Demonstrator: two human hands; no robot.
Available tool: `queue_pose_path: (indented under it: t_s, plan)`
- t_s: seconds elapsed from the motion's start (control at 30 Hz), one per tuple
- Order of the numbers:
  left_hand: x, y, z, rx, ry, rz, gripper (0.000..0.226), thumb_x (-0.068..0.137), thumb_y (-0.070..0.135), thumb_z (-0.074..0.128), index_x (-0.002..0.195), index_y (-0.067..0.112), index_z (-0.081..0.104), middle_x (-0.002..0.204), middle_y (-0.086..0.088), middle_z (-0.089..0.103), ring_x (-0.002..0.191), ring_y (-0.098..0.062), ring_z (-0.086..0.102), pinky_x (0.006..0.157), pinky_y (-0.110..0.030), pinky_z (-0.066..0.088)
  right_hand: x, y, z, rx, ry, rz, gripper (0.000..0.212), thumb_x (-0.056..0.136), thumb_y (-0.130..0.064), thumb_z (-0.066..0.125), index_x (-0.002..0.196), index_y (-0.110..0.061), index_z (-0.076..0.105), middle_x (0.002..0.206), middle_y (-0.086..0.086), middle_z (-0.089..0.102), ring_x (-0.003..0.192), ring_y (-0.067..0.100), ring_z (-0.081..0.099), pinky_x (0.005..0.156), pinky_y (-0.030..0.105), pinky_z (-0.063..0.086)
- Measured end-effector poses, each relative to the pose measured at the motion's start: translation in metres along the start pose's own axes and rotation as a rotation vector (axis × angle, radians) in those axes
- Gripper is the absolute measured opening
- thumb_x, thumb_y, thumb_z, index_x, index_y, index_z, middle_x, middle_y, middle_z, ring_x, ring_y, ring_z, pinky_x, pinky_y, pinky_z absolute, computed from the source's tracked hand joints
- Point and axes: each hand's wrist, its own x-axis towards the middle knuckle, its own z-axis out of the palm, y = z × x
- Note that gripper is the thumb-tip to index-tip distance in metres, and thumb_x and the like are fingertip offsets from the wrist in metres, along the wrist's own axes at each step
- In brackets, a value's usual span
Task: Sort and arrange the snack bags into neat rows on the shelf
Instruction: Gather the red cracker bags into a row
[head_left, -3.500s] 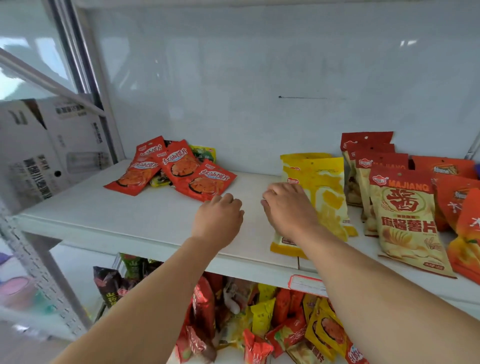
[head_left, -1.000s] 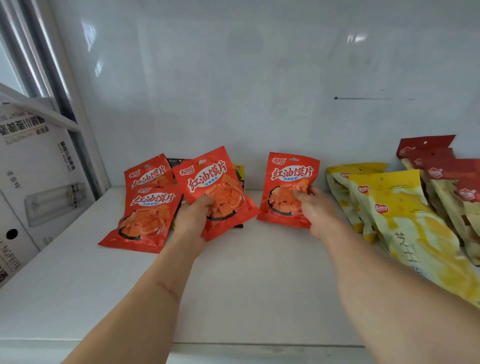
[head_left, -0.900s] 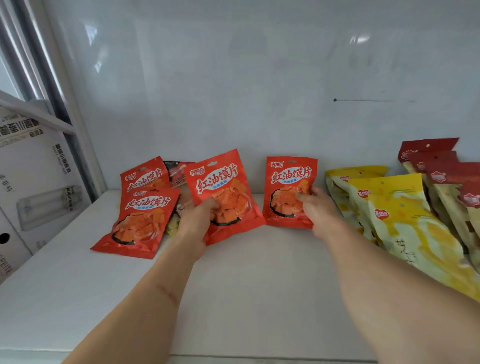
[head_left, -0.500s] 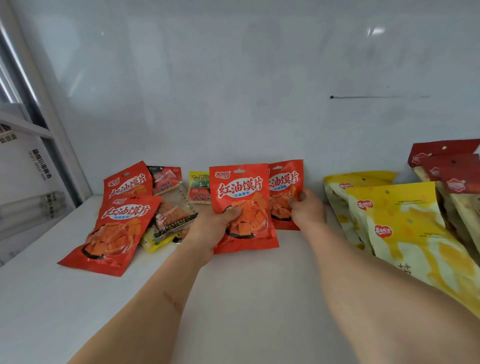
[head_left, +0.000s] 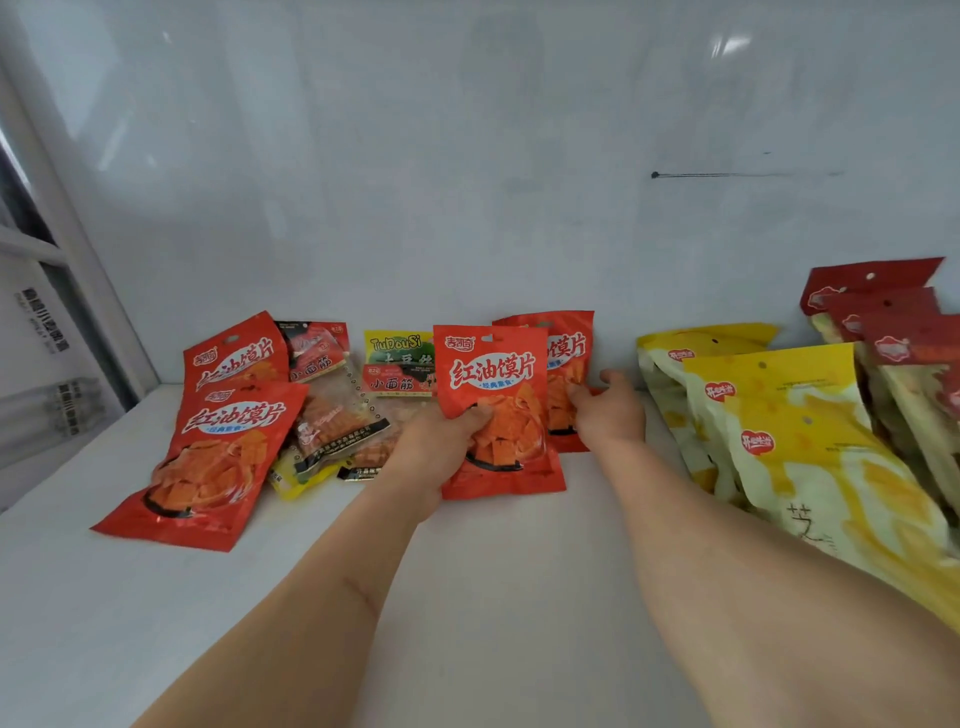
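Observation:
On the white shelf (head_left: 498, 582) my left hand (head_left: 441, 441) grips an upright red snack bag (head_left: 493, 374) by its lower left part. Right behind it stands a second red bag (head_left: 571, 353) against the back wall, and my right hand (head_left: 608, 415) holds its lower right edge. Two more red bags lie flat at the left, the front one (head_left: 208, 457) overlapping the rear one (head_left: 234, 353). Between them and my left hand lies a loose pile of small mixed packets (head_left: 343, 415), including a yellow-green one (head_left: 400, 348).
Large yellow chip bags (head_left: 779, 431) lean in a row on the right, with dark red-topped bags (head_left: 893, 332) behind them at the far right. The white back wall (head_left: 467, 182) closes the shelf. A metal upright (head_left: 78, 234) and a cardboard box (head_left: 41, 364) stand at the left.
My left hand has carried its red bag rightward, in front of the bag my right hand holds. The moved bag uncovered the small packets.

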Motion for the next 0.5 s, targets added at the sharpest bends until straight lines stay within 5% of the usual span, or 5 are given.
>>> queue_pose_path:
  t_s: [0.23,0.33,0.5]
  plan:
    - [0.005,-0.014,0.036,0.189,0.036,0.135,0.011,0.091,0.029,0.069,0.102,0.027,0.069,0.108,0.001,0.075,0.099,-0.024,0.070,0.093,-0.047,0.056,-0.019,0.002,-0.020,0.083,0.088,0.033,0.036,0.101,-0.031,0.051,0.123,-0.004,0.060,0.121,0.015,0.065,0.115,0.032,0.059,0.088,0.032,0.043]
    - [0.007,-0.014,0.049,0.360,0.113,0.168,0.027,0.093,0.033,0.065,0.116,0.020,0.067,0.110,-0.002,0.073,0.098,-0.025,0.067,0.088,-0.040,0.055,-0.026,0.009,-0.024,0.087,0.099,0.022,0.032,0.101,-0.030,0.045,0.113,-0.005,0.062,0.112,0.017,0.067,0.108,0.034,0.061,0.083,0.033,0.044]
    - [0.006,-0.016,0.064,0.741,0.056,0.181,0.056,0.079,0.059,0.054,0.119,0.021,0.062,0.111,-0.002,0.072,0.100,-0.028,0.067,0.081,-0.036,0.052,-0.035,0.012,-0.030,0.064,0.051,-0.004,0.035,0.101,-0.031,0.048,0.127,-0.009,0.058,0.122,0.014,0.065,0.117,0.031,0.059,0.094,0.034,0.044]
